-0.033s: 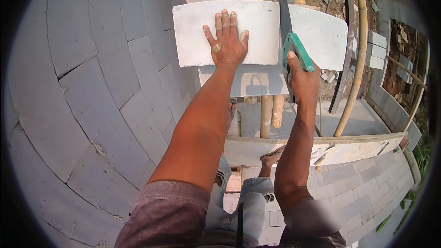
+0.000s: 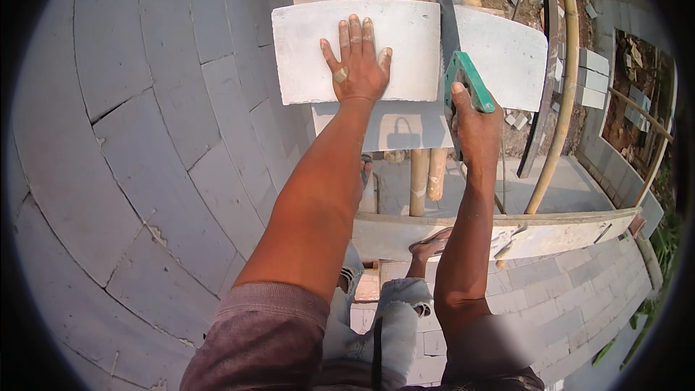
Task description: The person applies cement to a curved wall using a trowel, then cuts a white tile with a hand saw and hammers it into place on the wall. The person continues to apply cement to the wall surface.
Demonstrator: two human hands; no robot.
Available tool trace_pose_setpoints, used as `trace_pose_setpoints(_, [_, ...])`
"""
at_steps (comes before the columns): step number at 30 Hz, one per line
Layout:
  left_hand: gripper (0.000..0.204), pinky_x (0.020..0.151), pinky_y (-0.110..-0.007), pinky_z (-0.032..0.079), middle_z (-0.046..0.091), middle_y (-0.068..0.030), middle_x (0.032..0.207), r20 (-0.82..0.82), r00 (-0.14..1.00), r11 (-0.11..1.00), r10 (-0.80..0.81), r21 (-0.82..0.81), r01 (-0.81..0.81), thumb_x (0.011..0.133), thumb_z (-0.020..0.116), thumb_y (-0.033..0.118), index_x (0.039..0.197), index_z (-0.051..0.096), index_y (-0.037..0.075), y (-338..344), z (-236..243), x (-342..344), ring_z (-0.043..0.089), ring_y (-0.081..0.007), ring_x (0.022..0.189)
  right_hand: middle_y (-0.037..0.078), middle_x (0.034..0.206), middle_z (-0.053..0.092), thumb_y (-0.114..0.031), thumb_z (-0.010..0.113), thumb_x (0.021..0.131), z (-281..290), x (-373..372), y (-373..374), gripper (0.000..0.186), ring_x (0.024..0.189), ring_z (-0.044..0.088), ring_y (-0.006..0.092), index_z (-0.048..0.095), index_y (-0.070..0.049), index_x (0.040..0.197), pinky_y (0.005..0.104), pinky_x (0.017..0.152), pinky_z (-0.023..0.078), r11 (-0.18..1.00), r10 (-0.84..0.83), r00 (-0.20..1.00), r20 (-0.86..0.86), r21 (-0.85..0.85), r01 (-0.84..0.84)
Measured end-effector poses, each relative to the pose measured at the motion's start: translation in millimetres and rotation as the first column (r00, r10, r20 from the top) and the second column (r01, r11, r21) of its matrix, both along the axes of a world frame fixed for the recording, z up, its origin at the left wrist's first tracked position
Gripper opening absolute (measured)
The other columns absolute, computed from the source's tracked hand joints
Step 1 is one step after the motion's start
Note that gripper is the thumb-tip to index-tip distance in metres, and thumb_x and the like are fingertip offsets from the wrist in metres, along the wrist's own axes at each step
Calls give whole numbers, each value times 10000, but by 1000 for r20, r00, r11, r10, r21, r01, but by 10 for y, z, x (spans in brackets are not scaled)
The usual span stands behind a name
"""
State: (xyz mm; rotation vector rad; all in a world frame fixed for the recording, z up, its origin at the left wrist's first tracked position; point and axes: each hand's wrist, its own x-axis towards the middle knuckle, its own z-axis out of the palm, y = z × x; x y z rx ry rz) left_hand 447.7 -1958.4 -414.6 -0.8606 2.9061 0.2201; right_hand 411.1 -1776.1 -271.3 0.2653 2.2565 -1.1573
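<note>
Green-handled handsaw with a long, flat, grey metal blade (image 2: 447,22): long axis nearly parallel to the line of sight ahead, blade directed away from the body with a slight lean to the left, far tip beyond the upper edge of view, handle at the near end. Right hand (image 2: 478,122) closed firmly around the handle, fingers curled about the grip, thumb laid along its near side. Left hand (image 2: 360,76) palm down, fingers extended and partly spread, directed away from the body, grasping nothing; resting flat on a white, rectangular masonry block (image 2: 413,51), long axis crosswise, immediately left of the blade. To the right of the blade, a white masonry piece (image 2: 501,54), likewise crosswise and tilted slightly; any join between the two hidden at the blade. Beneath the left block, a pale, flat-faced support (image 2: 423,127) bearing a handle-shaped shadow. Under and beyond, round, tan bamboo poles (image 2: 419,181), running lengthwise. At left, a broad wall of grey rectangular blocks (image 2: 174,51); at right, a long, slightly bowed bamboo pole (image 2: 566,87) near stacked pale blocks (image 2: 594,80). Below, a sandalled foot (image 2: 431,245) beside a pale horizontal ledge (image 2: 565,233).
</note>
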Motion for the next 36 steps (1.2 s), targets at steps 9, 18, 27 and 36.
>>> trace_pose_setpoints(9, [713,1226,-580,-57,119,-32,1689,187,981,991,46,114,-68,1004,404,525,1607,207,198,-42,125,1,42,-209,1561,140,773,692,-252,678,956,615,1149,565,328,712,660,232,691,46,1091,368,723,528,996,-29,997,-78,79,35])
trace_pose_setpoints(18, [707,1231,-572,-32,147,-38,1684,123,990,994,65,77,-75,999,436,512,1597,244,189,-98,60,-43,76,-212,1558,143,837,686,-342,694,948,758,516,517,406,761,638,227,685,10,1150,377,738,509,986,96,980,175,115,-117])
trace_pose_setpoints(27, [694,1227,-582,-48,114,-22,1691,194,980,991,41,114,-64,1023,384,515,1610,188,202,-91,141,-106,45,-203,1561,9,567,531,-306,698,943,537,-867,-441,354,459,476,110,619,-7,771,298,450,374,993,-42,942,334,121,2])
trace_pose_setpoints(36, [708,1225,-589,-27,169,-41,1679,80,994,989,68,123,-77,992,459,497,1595,249,190,-53,66,37,95,-214,1555,212,1236,680,-451,667,949,1300,664,540,611,1182,636,263,592,-20,1375,372,1021,458,975,139,971,193,148,-168])
